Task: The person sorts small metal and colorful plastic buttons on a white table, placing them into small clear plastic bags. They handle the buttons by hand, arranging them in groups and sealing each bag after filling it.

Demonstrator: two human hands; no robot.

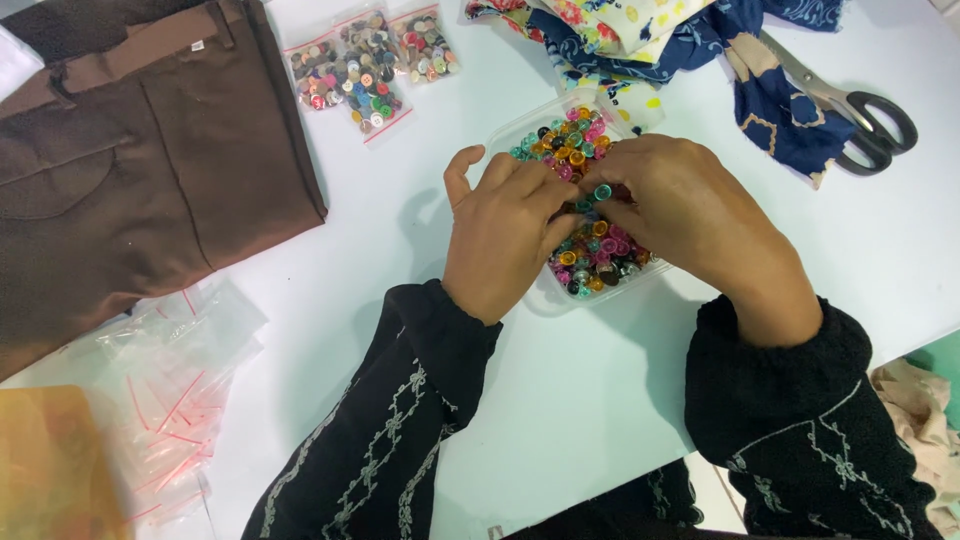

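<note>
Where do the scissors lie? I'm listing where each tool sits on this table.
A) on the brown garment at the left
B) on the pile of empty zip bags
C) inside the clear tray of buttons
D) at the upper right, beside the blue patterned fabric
D: the scissors lie on the white table at the upper right, their blades running under the edge of the blue patterned fabric, away from both hands.

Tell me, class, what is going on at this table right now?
A person in black embroidered sleeves has both hands over a clear plastic tray heaped with small colourful buttons. The left hand and right hand meet above the heap, fingertips pinching a teal button. Three sealed bags of buttons lie beyond, with brown trousers to the left, empty zip bags near them, and scissors on patterned fabric to the right.
</note>
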